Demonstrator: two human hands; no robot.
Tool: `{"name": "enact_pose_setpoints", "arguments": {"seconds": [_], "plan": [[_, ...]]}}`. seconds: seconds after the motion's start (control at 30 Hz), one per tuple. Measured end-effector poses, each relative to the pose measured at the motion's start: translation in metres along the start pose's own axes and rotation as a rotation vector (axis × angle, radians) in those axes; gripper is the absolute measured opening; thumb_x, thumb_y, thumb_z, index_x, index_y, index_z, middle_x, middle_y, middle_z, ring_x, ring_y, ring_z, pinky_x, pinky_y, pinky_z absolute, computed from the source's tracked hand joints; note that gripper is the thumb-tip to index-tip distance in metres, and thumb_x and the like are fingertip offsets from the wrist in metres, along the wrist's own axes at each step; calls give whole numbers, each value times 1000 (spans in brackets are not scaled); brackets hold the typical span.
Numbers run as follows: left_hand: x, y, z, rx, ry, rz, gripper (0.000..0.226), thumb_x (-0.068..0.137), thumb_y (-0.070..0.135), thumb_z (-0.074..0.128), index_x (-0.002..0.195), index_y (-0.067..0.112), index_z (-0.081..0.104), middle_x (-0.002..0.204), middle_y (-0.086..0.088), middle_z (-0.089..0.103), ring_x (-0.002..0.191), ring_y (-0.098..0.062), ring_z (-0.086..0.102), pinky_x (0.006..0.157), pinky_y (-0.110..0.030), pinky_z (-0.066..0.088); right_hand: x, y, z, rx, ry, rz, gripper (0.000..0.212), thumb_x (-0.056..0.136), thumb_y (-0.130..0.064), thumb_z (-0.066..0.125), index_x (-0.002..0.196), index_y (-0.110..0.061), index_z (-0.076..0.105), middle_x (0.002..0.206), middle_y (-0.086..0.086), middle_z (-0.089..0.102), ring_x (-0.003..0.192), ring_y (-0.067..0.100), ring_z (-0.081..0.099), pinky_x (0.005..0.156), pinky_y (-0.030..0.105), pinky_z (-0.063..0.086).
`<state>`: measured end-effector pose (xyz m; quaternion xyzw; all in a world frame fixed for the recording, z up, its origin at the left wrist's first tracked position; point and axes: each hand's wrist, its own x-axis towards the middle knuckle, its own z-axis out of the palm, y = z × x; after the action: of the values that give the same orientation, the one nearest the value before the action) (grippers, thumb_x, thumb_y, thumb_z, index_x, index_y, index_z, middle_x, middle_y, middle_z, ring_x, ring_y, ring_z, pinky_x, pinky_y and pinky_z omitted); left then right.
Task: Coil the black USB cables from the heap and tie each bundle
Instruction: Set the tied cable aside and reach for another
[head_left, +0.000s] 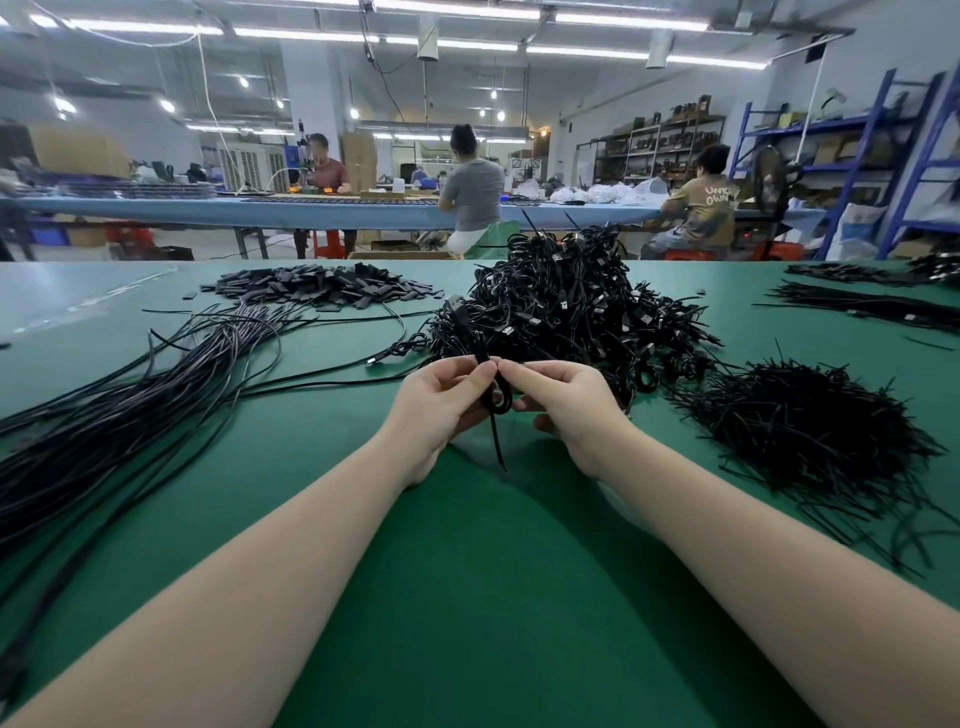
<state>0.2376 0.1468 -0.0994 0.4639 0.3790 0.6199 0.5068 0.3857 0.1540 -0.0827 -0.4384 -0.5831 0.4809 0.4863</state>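
Both hands meet mid-table over the green mat. Left hand and right hand each pinch the same small coiled cable bundle between thumb and fingertips, thumbs nearly touching. A thin black tie tail hangs from the bundle, its tip near the mat.

Open mat in front of and under the forearms, down to the near edge. Tight elsewhere: loose uncoiled cables fan along the left side, heap of tied bundles just behind the hands, pile of black ties close on the right. Flat black tags sit far left-centre, more cable runs far right.

Far table edge runs straight across. Beyond it: a blue workbench with 3 seated workers, blue shelving at right, strip lights overhead.
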Motion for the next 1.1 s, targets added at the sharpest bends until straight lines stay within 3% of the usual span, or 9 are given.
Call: {"name": "enact_pose_setpoints", "arguments": {"seconds": [0.23,0.33,0.5,0.63,0.73,0.83,0.9,1.0,1.1], "plan": [[1,-2,0,44,16,2,10,85,17,70,93,13,66,73,1,71,71,-12,67,69,-22,56,5,-4,-3,-109,26,-106,11,78,-30,77,72,-23,72,67,-10,69,57,-3,58,56,15,43],[-3,1,2,146,-5,-8,12,87,29,68,89,17,68,69,2,70,64,-10,66,53,-17,49,6,-4,-7,-440,93,-406,7,83,-19,73,76,-18,72,68,-8,66,56,-2,53,58,14,42],[-3,9,2,158,-35,-131,22,92,31,64,109,20,57,62,9,58,48,-3,53,40,-14,36,3,2,-11,-998,132,-1079,6,84,-1,65,80,-2,69,85,9,68,75,31,64,68,40,51],[0,16,-6,54,-86,-239,20,93,21,61,112,22,55,57,7,48,44,-4,38,37,-14,29,5,1,-14,-1292,193,-1440,16,78,3,56,79,-7,69,84,6,68,68,26,63,62,34,52],[-1,14,-3,15,-33,-215,28,92,20,63,119,19,54,57,6,59,44,-6,50,38,-15,36,4,3,-12,-1191,191,-1252,10,83,-4,66,87,-8,73,90,5,70,76,26,66,68,35,52],[0,6,3,39,45,-115,34,93,22,63,122,16,46,68,6,70,56,-8,66,43,-17,45,2,3,-8,-723,80,-673,16,93,-25,62,96,-15,74,89,2,71,81,18,65,74,32,51],[1,2,5,75,31,-90,33,93,22,63,120,12,47,76,4,74,62,-7,68,49,-18,49,3,2,-7,-484,67,-379,24,92,-40,60,90,-21,74,80,-2,72,71,8,63,64,24,49],[0,0,2,72,-19,-50,17,93,17,63,107,16,53,78,1,75,66,-8,70,55,-19,52,6,3,-6,-268,23,-188,18,85,-42,68,81,-25,72,70,-13,71,59,0,62,52,13,43],[0,0,1,49,-23,-13,19,92,12,63,104,25,56,80,0,75,70,-10,71,60,-20,54,4,3,-5,-183,-26,-102,16,82,-39,72,77,-23,72,68,-15,71,59,-1,62,51,14,43]]}}
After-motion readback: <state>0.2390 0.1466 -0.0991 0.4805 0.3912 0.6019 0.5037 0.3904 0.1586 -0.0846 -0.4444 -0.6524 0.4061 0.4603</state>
